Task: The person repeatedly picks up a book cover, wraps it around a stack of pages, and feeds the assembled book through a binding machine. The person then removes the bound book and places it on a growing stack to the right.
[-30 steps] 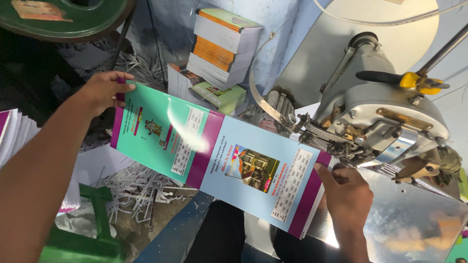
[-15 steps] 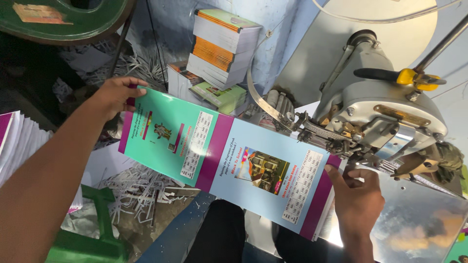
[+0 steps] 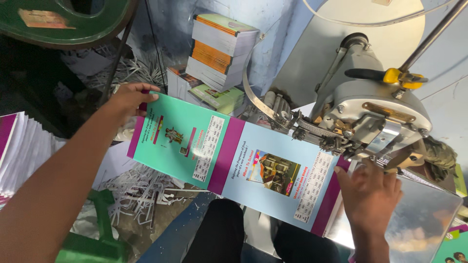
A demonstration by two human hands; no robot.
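I hold a long glossy booklet cover (image 3: 229, 156), teal on its left half and pale blue on its right, with purple bands. My left hand (image 3: 127, 99) grips its far left edge. My right hand (image 3: 369, 194) grips its right end, just below the head of a grey metal stitching machine (image 3: 370, 114). The cover's upper right edge sits under the machine's head. A curved metal strip (image 3: 253, 100) feeds into the machine from the left.
Stacked booklets (image 3: 222, 48) stand against the blue wall behind the cover. A pile of purple-edged sheets (image 3: 19, 146) lies at the left. Paper trimmings (image 3: 141, 187) litter the floor beside a green frame (image 3: 100, 229). A yellow-handled lever (image 3: 397, 76) juts from the machine. A shiny metal table (image 3: 424, 224) lies at the right.
The cover has shifted to the right and slightly down, both hands moving with it, so its right end lies closer under the machine's head.
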